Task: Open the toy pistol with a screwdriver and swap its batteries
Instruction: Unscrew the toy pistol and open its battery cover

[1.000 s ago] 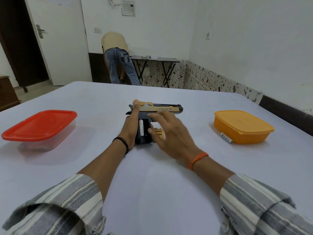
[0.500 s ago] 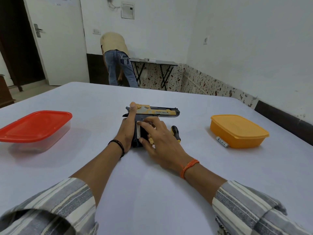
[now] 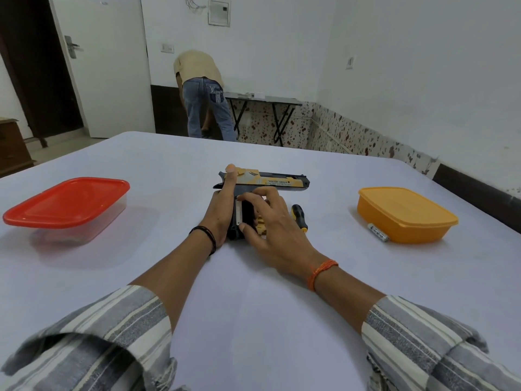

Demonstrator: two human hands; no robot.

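White table (image 3: 253,320) lies bare around pistol (image 3: 282,182), far from edges.

Table (image 3: 253,292) lies open between red box (image 3: 66,203) and orange box (image 3: 406,214).

Toy pistol (image 3: 270,182) lies flat on its side on the desk (image 3: 253,306), barrel pointing right, grip toward me. Black frame, gold-and-orange slide with "DESERT EAGLE" printed on it. Grip compartment is open, one white battery (image 3: 239,214) seated along its left edge, dark slot beside it. Screwdriver (image 3: 299,217), black handle with yellow, lies on the desk just right of the grip. A loose battery (image 3: 377,232) lies further right, silver with dark print, touching the orange box (image 3: 406,214).
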